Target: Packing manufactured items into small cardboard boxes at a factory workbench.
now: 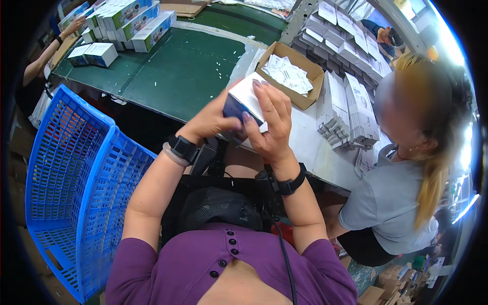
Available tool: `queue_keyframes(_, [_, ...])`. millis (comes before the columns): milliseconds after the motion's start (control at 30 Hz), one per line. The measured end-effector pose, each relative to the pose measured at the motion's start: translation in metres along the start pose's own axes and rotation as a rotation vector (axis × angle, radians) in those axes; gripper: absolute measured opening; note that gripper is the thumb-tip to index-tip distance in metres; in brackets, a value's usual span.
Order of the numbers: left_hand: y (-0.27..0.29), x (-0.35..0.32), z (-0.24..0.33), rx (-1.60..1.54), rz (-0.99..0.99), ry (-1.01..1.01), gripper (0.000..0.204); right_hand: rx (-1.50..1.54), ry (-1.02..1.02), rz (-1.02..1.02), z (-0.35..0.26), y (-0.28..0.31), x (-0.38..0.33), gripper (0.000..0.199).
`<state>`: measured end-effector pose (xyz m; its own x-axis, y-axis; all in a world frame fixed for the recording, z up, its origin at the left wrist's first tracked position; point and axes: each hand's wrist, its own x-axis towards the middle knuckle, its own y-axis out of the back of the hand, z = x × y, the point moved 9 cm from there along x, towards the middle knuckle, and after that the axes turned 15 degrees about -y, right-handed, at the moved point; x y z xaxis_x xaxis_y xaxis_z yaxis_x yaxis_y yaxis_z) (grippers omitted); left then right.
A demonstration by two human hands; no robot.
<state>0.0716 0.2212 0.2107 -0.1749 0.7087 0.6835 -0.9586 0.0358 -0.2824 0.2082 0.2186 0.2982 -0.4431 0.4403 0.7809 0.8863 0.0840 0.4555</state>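
Both my hands hold a small white and dark-blue carton [243,100] above the near edge of the green work table. My left hand [216,116] grips its left side, the thumb along the lower blue face. My right hand [273,119] wraps its right side, fingertips on the white top face. Just beyond the hands an open brown cardboard box [316,87] contains many folded white paper leaflets [287,73]. The carton's underside is hidden.
A blue plastic crate [96,152] stands at my left. Printed cartons [124,23] are stacked at the far left, where another person's arm [43,61] reaches in. Flat white carton blanks [356,109] are piled at the right beside a person in a grey shirt [391,198].
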Motion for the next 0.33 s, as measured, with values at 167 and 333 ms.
queue_keyframes(167, [-0.006, -0.002, 0.007, 0.388, -0.148, 0.107, 0.104, 0.028, -0.136, -0.093, 0.005, 0.010, 0.006, 0.056])
queue_keyframes(333, [0.000, 0.018, 0.053, 0.965, -0.407, 0.078, 0.102, 0.086, -0.377, -0.415, 0.028, -0.015, 0.008, 0.081])
